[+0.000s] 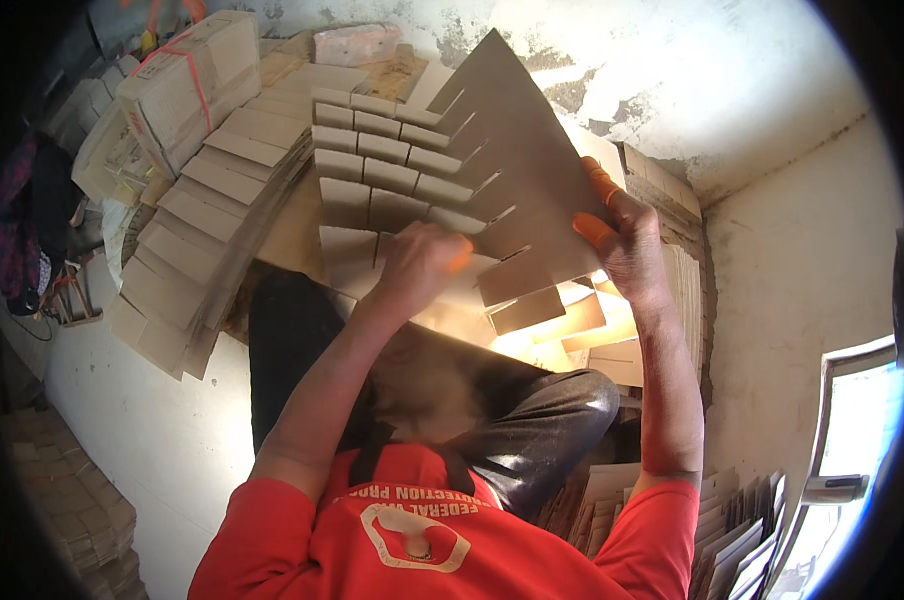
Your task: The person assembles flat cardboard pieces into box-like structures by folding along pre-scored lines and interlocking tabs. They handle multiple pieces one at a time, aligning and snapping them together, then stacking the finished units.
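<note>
A large slotted cardboard sheet (527, 150) stands tilted in front of me, one corner pointing up. Along its left side, rows of cardboard strips (387, 178) overlap and meet the slots, forming a divider grid. My right hand (624, 240) grips the sheet's right edge, its thumb and finger covered by orange finger cots. Low on the grid, my left hand (424, 265) is closed at the nearest row, with an orange cot showing on one fingertip. Whatever its fingers hold is hidden behind the hand.
Fanned cardboard pieces (197, 215) lean in a long row at left, beside a strapped carton (187, 85). A brick (357, 45) lies at the back. More cardboard stacks (684, 300) stand by the right wall, and others (727, 535) sit lower right. My crossed legs (542, 410) are beneath.
</note>
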A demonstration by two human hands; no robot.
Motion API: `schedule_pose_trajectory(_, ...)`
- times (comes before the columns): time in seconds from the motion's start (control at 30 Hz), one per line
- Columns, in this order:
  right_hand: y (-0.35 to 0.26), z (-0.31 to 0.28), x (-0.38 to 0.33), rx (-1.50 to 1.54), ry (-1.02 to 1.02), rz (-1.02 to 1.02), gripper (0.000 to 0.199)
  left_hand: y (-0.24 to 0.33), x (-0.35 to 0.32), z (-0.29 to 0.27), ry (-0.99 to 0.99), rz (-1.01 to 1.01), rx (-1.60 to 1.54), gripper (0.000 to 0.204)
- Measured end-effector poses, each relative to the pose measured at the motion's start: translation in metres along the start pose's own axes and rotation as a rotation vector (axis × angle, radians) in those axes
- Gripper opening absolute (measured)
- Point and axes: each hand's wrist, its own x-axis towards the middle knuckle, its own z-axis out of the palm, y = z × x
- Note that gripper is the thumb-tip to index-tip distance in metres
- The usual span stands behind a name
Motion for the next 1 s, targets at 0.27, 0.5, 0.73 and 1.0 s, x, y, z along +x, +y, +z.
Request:
schedule_pose_trajectory(0.27, 0.022, 0.028, 0.018, -0.19, -0.119, 0.036, 0.054, 0.005, 0.005, 0.003, 0.006, -0.09, 0.002, 0.009)
schedule_pose_trajectory(0.5, 0.004, 0.037, -0.001, -0.394, -0.166, -0.042, 0.062, 0.007, 0.005, -0.006, -0.059, -0.081, -0.012, 0.019)
schedule_pose_trajectory(0.73, 0.019, 0.06, -0.015, -0.418, -0.101, -0.115, 0.054, 0.014, 0.001, -0.004, -0.114, -0.054, -0.022, 0.019)
schedule_pose_trajectory(1.0, -0.004, 0.049, -0.013, -0.669, -0.178, -0.155, 0.017, 0.016, -0.002, -0.007, -0.13, -0.132, -0.06, 0.017)
